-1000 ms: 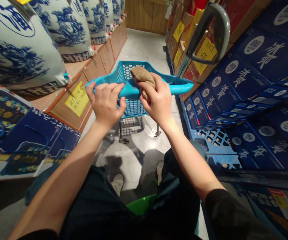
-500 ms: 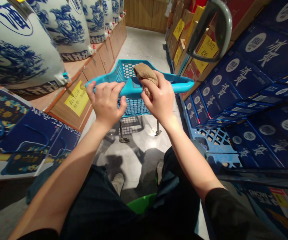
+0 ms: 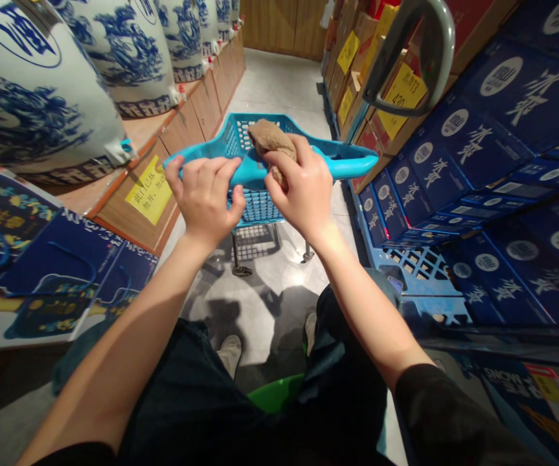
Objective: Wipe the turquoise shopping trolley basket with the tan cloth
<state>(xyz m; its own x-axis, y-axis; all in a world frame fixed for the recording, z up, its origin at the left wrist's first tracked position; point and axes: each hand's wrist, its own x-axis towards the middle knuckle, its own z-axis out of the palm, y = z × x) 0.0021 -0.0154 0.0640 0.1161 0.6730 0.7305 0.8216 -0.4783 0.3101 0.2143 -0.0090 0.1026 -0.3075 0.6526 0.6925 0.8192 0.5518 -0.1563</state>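
A blue plastic shopping cart (image 3: 260, 217) stands in front of me, its handle (image 3: 357, 166) running crosswise toward my body. My left hand (image 3: 206, 197) is closed around the left half of the handle, fingers over the top and thumb below. In my right hand (image 3: 306, 194) is a bunched brown cloth (image 3: 270, 139), pressed onto the top of the handle near its middle. Part of the cloth sticks out beyond my fingers; the rest is hidden under my palm.
Large blue-and-white ceramic jars (image 3: 133, 58) line a wooden counter (image 3: 182, 126) on the left. Dark blue boxes (image 3: 473, 145) are stacked on a blue pallet (image 3: 410, 265) at the right. A grey handle (image 3: 442, 58) juts in at upper right. Something green (image 3: 276, 393) lies beneath me.
My right hand and the brown cloth have slid slightly left along the handle. My left hand keeps its hold in the same place.
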